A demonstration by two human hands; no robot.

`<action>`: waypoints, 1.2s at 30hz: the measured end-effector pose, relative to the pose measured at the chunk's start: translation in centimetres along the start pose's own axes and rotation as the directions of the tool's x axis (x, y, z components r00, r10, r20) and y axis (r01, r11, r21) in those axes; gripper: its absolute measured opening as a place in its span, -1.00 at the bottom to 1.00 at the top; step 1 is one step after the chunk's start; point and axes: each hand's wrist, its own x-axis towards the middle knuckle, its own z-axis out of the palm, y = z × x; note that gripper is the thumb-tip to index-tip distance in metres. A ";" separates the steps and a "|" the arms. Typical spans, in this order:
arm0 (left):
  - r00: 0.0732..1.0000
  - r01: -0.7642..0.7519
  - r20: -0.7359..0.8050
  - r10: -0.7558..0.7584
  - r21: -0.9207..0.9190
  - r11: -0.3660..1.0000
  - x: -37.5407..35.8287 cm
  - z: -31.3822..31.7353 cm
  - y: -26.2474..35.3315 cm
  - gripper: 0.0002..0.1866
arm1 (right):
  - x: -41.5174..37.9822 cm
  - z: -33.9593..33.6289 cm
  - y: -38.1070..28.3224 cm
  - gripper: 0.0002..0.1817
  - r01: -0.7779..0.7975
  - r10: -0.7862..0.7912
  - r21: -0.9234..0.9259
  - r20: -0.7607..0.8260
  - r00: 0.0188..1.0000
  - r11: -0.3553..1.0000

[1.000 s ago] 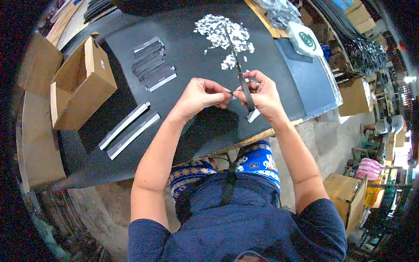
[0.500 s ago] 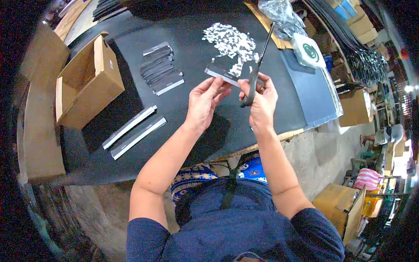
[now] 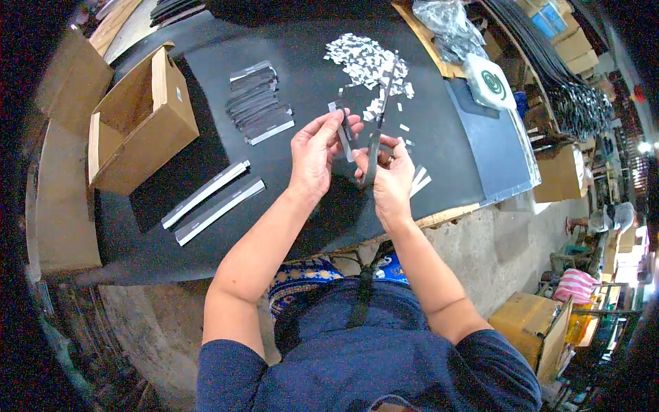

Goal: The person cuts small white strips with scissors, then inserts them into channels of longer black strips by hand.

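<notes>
Above the black-topped table, my left hand (image 3: 319,147) pinches a black-and-white label strip (image 3: 344,134) that stands steeply tilted. My right hand (image 3: 391,178) is closed around the handles of a pair of dark scissors (image 3: 373,154), whose blades point away from me, just right of the strip. Beyond both hands lies a heap of small cut white and grey pieces (image 3: 367,58), with a few loose bits nearer the scissors. To the left sits a stack of black-and-white strips (image 3: 255,103). Two bundles of strips (image 3: 220,211) lie closer to me.
An open cardboard box (image 3: 147,123) stands on the left of the table (image 3: 295,226). At the right are a dark flat sheet (image 3: 480,147), a white package with a green spiral (image 3: 491,82) and clear plastic bags (image 3: 446,31). Another carton (image 3: 525,326) is on the floor.
The strip has turned from nearly level to steep in my left hand. My right hand with the scissors has shifted left and slightly down. White strips beside the right wrist now show.
</notes>
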 end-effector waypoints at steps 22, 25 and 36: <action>0.842 0.217 0.320 -0.434 0.535 0.816 0.3 -0.8 2.7 -0.82 | 0.1 -8.0 -6.9 -0.43 -0.192 0.512 -0.646 0.352 0.784 0.739; 0.835 0.237 0.326 -0.444 0.515 0.824 0.5 -1.2 2.3 -0.81 | 0.2 -7.9 -6.9 -0.45 -0.188 0.528 -0.661 0.361 0.769 0.726; 0.823 0.259 0.323 -0.468 0.521 0.814 0.5 -1.1 2.3 -0.84 | 0.1 -7.5 -7.1 -0.45 -0.199 0.516 -0.630 0.371 0.772 0.751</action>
